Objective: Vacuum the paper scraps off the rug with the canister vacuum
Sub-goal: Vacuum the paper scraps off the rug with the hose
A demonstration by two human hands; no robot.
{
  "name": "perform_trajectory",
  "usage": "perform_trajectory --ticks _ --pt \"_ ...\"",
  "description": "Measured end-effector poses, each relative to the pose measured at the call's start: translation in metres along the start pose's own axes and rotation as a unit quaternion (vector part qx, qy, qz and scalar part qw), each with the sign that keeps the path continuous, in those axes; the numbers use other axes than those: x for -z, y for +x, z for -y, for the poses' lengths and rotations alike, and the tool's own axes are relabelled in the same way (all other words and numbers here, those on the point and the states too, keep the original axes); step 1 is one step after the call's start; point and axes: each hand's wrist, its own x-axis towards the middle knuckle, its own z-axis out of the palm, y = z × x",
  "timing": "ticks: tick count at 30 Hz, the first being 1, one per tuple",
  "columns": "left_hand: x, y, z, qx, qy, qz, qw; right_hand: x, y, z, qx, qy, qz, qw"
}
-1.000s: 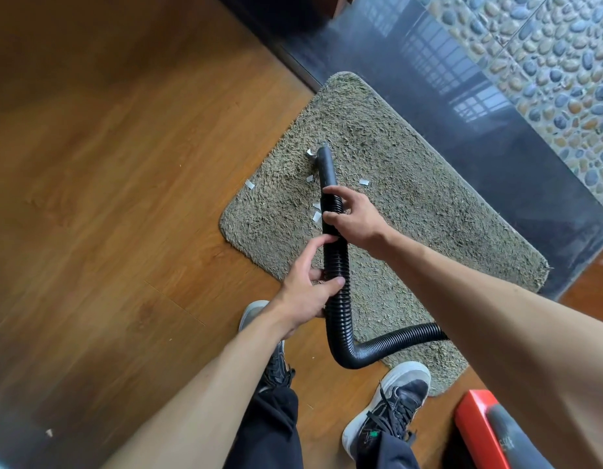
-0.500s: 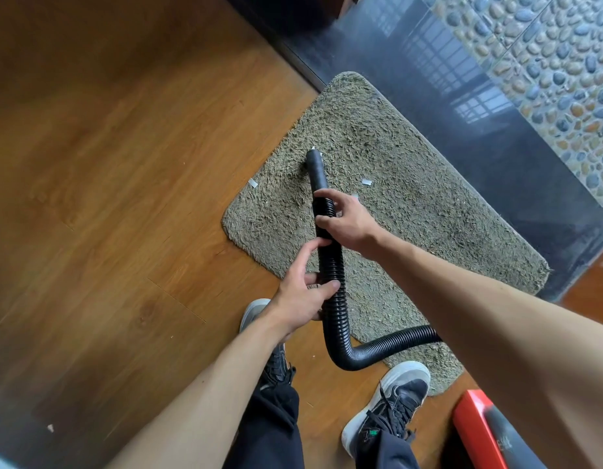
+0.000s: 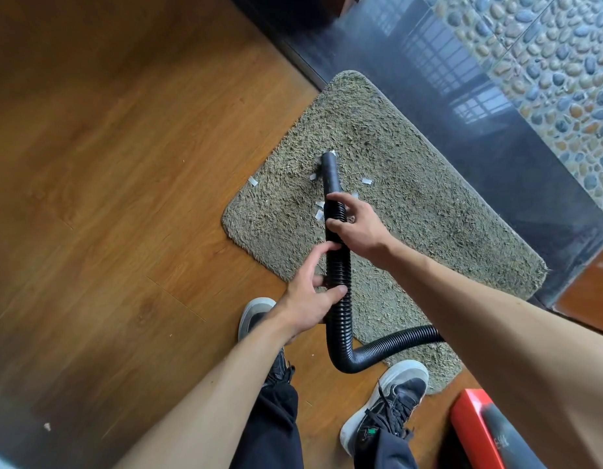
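Nearest, the red canister vacuum (image 3: 476,431) sits by the right shoe, and its black hose (image 3: 339,282) bends up into both hands: the left hand (image 3: 310,296) pinches it loosely low down, the right hand (image 3: 357,228) is wrapped around it higher up. Beyond them the nozzle (image 3: 329,164) rests on the rug (image 3: 428,211) among white paper scraps (image 3: 366,180), so the suction pass looks underway. Next, I judge, the tip must sweep to the scrap (image 3: 253,181) at the rug's left edge.

Black ribbed hose (image 3: 339,275), beige rug (image 3: 412,204), white scraps (image 3: 366,180).
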Motion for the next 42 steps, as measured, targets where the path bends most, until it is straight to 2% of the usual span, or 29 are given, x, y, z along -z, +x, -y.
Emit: perform_trajectory --ticks 11,20,26,42 --pt "0.016 -0.022 0.023 0.01 -0.083 -0.043 0.996 -0.035 0.004 0.022 0.034 -0.088 0.091 0.991" --pt "0.023 -0.041 0.045 0.023 -0.108 -0.075 0.991 -0.064 -0.002 0.023 0.05 -0.117 0.139 0.982" --pt "0.03 -0.044 0.049 0.025 -0.137 -0.085 0.987 -0.077 0.002 0.026 0.056 -0.122 0.145 0.98" --pt "0.028 -0.033 0.046 0.041 -0.118 -0.08 0.989 -0.072 0.005 0.017 0.086 -0.126 0.116 0.981"
